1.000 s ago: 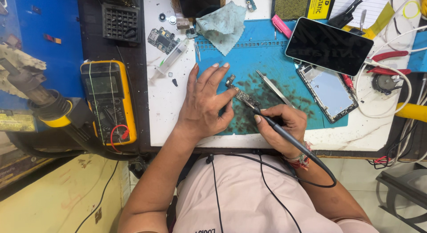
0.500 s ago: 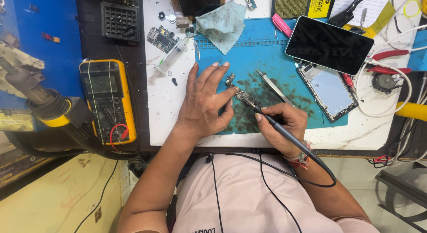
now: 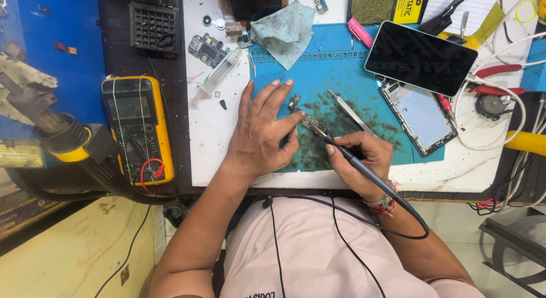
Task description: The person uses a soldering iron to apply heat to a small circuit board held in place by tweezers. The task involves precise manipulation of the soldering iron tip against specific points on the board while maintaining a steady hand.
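The left hand (image 3: 259, 133) lies flat and open on the blue mat (image 3: 335, 76), fingers spread, its index fingertip pressing a small circuit board (image 3: 311, 123) down against the mat. The right hand (image 3: 358, 161) is closed around a black soldering iron (image 3: 364, 170), held like a pen, its tip touching the board's near end. The iron's cord loops back toward the person's pink shirt (image 3: 318, 252). Tweezers (image 3: 348, 110) lie just right of the board. Farther right, an opened phone (image 3: 418, 116) lies face down with its inner parts exposed, and a dark screen (image 3: 421, 56) overlaps its top edge. A yellow meter (image 3: 136, 127) sits left of the white surface (image 3: 210, 144). A black tray (image 3: 151, 26) stands above it; what it holds cannot be made out.
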